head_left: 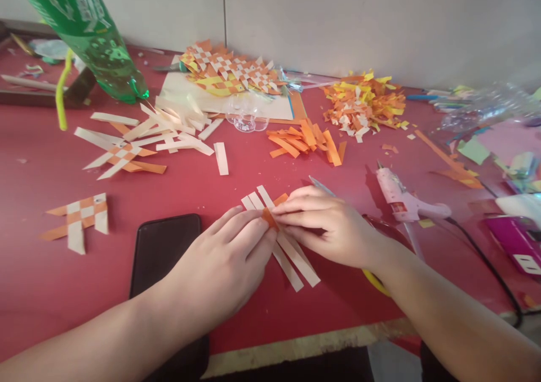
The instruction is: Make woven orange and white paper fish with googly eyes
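My left hand (224, 261) and my right hand (329, 224) meet over a small weave of white paper strips (296, 261) and an orange strip (270, 217) on the red table (42, 280). Both hands press and pinch the strips with fingers held close together. Three white strips stick out above and below the fingers. A black phone (163, 252) lies under my left wrist.
A finished small woven piece (82, 218) lies at the left. Loose white strips (169, 131) and orange strips (306, 140) lie further back, with woven mats (228, 72) and a scrap pile (363, 103). A pink glue gun (401, 199) lies right of my hand. A green bottle (93, 38) leans at the back left.
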Action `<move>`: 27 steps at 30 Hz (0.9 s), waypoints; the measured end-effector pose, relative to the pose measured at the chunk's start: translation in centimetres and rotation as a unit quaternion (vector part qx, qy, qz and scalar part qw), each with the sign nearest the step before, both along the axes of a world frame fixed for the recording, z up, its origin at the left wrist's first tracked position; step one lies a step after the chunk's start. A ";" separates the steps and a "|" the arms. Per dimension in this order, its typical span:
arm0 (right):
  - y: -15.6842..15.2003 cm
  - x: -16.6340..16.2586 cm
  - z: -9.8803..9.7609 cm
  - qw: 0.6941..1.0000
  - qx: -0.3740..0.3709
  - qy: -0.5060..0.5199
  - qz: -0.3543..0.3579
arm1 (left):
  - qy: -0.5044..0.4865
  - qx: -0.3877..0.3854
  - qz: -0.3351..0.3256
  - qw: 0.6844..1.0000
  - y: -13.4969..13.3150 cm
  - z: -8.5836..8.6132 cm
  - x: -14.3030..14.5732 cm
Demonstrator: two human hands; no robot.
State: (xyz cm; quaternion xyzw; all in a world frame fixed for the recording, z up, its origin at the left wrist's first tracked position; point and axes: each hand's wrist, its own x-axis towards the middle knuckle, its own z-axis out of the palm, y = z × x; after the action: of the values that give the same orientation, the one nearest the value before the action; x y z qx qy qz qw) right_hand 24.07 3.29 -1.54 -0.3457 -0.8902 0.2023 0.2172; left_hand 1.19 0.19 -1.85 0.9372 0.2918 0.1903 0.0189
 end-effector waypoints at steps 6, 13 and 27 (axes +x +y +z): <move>-0.1 0.1 -0.1 1.000 -0.014 0.015 -0.021 | 0.014 -0.002 0.007 1.000 -0.1 -0.1 0.1; -0.1 -0.1 -0.2 1.000 -0.007 0.020 -0.015 | 0.024 -0.022 0.008 0.999 -0.2 -0.1 0.0; -0.1 -0.3 -0.1 1.000 -0.003 0.010 -0.011 | 0.057 0.005 0.007 0.998 -0.1 -0.2 0.1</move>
State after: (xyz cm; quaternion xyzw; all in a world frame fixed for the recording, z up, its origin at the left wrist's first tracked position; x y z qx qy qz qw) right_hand 23.82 3.22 -1.66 -0.3547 -0.8833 0.2061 0.2268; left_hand 1.33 0.06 -2.10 0.9447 0.2977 0.1379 -0.0035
